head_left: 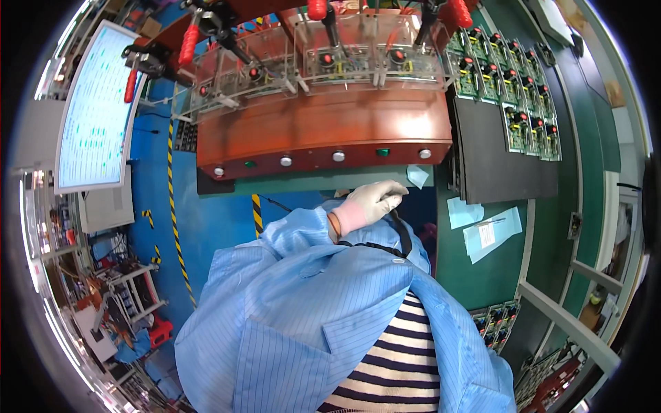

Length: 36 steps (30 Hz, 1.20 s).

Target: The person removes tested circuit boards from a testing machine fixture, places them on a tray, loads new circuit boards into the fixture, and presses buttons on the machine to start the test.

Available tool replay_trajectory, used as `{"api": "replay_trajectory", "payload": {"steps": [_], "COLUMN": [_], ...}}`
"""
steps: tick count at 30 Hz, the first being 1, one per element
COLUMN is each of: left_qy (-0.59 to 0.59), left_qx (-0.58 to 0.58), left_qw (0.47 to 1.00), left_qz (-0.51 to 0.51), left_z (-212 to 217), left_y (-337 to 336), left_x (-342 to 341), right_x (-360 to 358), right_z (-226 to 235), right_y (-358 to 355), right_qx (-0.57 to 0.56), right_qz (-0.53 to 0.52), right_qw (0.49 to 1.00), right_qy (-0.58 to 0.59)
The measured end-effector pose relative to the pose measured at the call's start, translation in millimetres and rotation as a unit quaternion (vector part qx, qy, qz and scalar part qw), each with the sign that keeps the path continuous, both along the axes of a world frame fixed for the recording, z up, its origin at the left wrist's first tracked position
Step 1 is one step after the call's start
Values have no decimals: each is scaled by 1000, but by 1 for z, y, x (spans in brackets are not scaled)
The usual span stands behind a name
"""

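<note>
Writing: upright white monitor [96,113] shows tabular lines, too small to read; white printed label [487,234] lies on a pale-blue sheet [511,228] on the green bench [475,275], print blurred. Containers: clear acrylic test compartments [413,74] atop the reddish-brown box-shaped fixture [323,127] hold circuit boards with red-topped parts. More green boards [533,127] sit in rows on and beside the flat black mat [496,182], right. Red plastic bin [160,332] lower left, contents unclear. Left hand [374,201], white glove, pink cuff, is just before the fixture's front panel, fingers curled and together; can't tell if they grip anything. Right hand can't be seen.
</note>
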<state>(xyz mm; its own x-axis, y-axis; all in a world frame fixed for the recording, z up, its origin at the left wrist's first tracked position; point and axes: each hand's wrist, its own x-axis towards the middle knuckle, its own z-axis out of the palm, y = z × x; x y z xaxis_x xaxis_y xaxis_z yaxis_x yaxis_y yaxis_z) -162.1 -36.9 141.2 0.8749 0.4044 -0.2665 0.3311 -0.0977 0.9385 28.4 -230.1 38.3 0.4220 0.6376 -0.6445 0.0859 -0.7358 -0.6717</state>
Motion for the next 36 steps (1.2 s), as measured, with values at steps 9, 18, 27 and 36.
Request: {"api": "replay_trajectory", "payload": {"steps": [9, 18, 27, 36], "left_qy": [-30, 3, 99, 4], "left_qx": [1, 38, 29, 455], "left_qw": [989, 991, 988, 869], "left_qz": [148, 130, 113, 194], "left_z": [-19, -19, -13, 2], "left_y": [-10, -8, -32, 41], "left_x": [-31, -39, -37, 2], "right_x": [7, 8, 4, 64], "right_z": [-5, -11, -1, 96], "right_y": [-1, -30, -159, -62], "right_qx": [-7, -9, -103, 48], "right_qz": [41, 87, 294, 530], "right_qw": [999, 996, 949, 847], "right_qy": [-12, -13, 48, -10]}}
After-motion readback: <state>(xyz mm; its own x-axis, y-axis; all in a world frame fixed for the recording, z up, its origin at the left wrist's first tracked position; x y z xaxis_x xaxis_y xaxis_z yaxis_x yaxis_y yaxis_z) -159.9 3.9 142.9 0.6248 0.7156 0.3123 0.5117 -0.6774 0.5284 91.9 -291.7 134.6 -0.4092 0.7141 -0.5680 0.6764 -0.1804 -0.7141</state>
